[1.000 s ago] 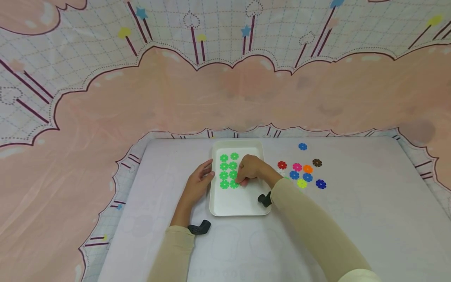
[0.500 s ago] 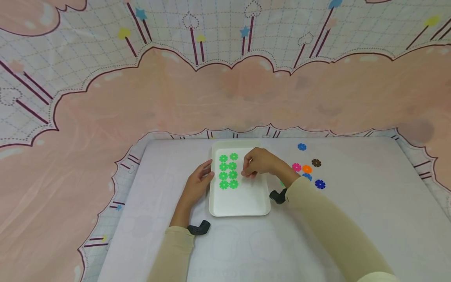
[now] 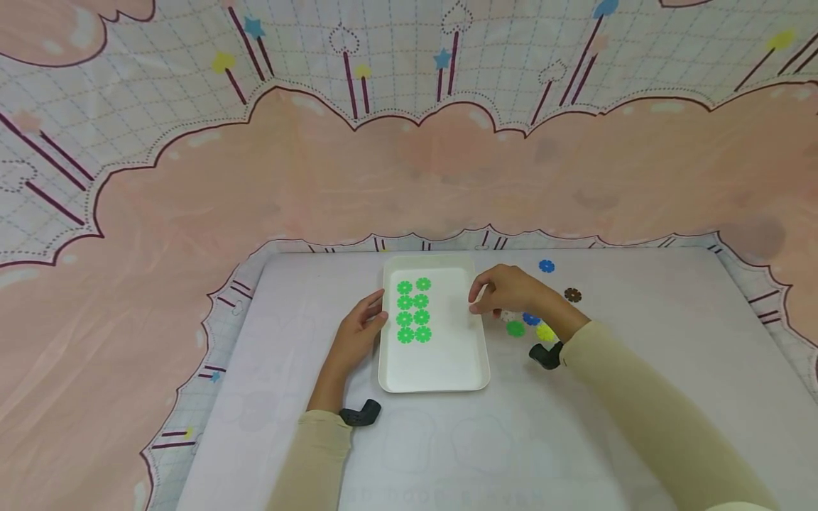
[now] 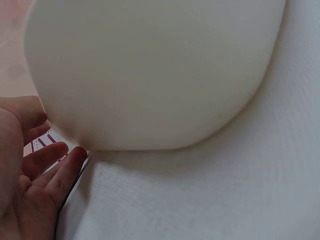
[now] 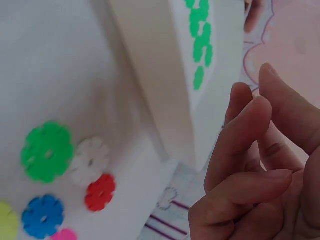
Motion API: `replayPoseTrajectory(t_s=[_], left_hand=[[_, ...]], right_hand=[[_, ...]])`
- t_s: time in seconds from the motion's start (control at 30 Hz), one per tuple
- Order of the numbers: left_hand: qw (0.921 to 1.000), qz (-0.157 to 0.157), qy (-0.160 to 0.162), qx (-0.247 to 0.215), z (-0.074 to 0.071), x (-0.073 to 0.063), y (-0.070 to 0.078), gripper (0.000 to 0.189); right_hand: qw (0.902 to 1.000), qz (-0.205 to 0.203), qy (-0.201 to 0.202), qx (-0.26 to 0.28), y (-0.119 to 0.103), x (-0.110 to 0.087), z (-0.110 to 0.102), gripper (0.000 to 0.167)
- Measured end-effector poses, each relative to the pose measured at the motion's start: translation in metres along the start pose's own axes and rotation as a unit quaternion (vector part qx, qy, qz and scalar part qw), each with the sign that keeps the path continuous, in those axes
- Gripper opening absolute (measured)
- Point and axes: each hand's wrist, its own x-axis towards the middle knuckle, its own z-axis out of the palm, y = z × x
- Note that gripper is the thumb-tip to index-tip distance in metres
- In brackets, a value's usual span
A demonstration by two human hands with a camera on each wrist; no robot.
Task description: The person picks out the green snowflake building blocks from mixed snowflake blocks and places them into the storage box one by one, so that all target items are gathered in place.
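A white rectangular tray (image 3: pixel 454 365) lies on the table, with green notched plastic discs (image 3: pixel 405 318) in two columns on its left half. My left hand (image 3: pixel 361 333) rests against the tray's left edge. In the left wrist view, fingertips (image 4: pixel 75 156) touch the tray's wall. My right hand (image 3: pixel 501 289) hovers over the tray's right rim, fingers loosely bent. In the right wrist view nothing is between the right hand's fingers (image 5: pixel 240 135). Beneath and beside that hand lie a green disc (image 5: pixel 47 152), a white disc (image 5: pixel 91 161) and a red disc (image 5: pixel 100 192).
More discs lie on the table right of the tray: a yellow disc (image 3: pixel 545 332), a blue disc (image 3: pixel 531 319), a brown disc (image 3: pixel 572 294) and another blue disc (image 3: pixel 546 266) farther back. The right hand and forearm cover part of this group. A patterned cloth (image 3: pixel 447 177) hangs behind.
My right hand has lifted off the green discs and moved right, from the tray's middle to its right rim. The left hand and the tray have stayed in place.
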Motion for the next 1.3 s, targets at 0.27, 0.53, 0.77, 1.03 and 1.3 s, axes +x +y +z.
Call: replayPoseTrajectory(t_s=[0.27,0.53,0.77,1.03,1.3], left_hand=[[1.0000,-0.001,-0.001,0.001,0.000,-0.001,0.001,0.051],[1.0000,-0.004,-0.002,-0.004,-0.001,-0.001,0.000,0.051],[1.0000,-0.004,-0.003,-0.004,-0.001,-0.001,-0.003,0.050],[1.0000,-0.001,0.002,-0.003,0.001,0.000,-0.001,0.051],[1.0000,0.001,0.004,-0.002,0.000,-0.001,0.000,0.050]], right_hand=[[0.9999,-0.004,0.008,-0.005,0.029,-0.014,-0.005,0.018],[0.9992,0.015,0.015,-0.032,0.054,-0.022,-0.004,0.020],[0.9977,0.019,0.023,-0.061,0.073,-0.025,-0.001,0.018],[0.9973,0.020,0.033,-0.062,0.087,-0.021,0.001,0.019],[0.9975,0.025,0.030,-0.059,0.085,-0.017,0.004,0.019]])
